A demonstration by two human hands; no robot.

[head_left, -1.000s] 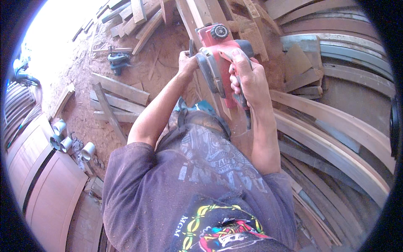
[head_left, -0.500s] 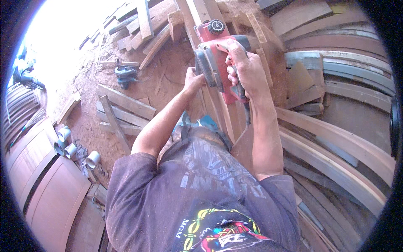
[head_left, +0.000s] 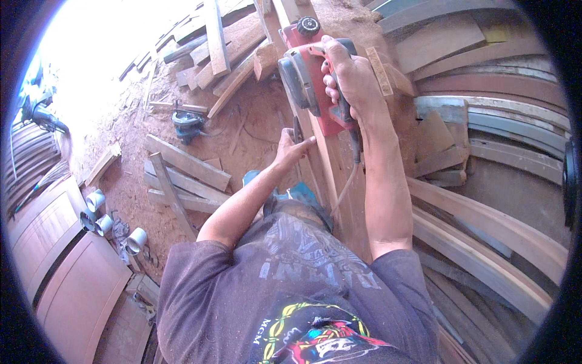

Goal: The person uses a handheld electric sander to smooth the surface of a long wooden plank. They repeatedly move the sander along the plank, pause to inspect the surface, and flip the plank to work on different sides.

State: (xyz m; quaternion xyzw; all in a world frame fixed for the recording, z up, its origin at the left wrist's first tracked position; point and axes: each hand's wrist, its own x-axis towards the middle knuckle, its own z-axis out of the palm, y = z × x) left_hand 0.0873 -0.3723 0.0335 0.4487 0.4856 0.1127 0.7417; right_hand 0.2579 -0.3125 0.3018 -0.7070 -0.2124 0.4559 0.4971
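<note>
A red and black electric hand planer (head_left: 301, 79) rests on a long pale wooden board (head_left: 322, 159) that runs away from me. My right hand (head_left: 356, 82) is wrapped round the planer's rear handle, thumb on top. Behind the planer and left of it, my left hand (head_left: 293, 148) clasps the board's left edge. Its thumb lies across the top, while the other fingers are partly hidden at the side. A dark narrow piece (head_left: 296, 128) shows just above this hand; I cannot tell what it is. The planer's cord (head_left: 345, 191) trails back beside my right forearm.
Stacked planks (head_left: 485, 224) fill the right side. Loose boards (head_left: 188, 161) lie on the dusty ground at left, near a blue power tool (head_left: 187, 124). Several pale cups (head_left: 136, 238) and wooden panels (head_left: 82, 285) are at lower left. Offcuts (head_left: 239, 73) are piled ahead.
The planer and my right hand have shifted slightly forward along the board. My left hand has come back toward me, away from the planer's side, and its thumb now stretches over the board.
</note>
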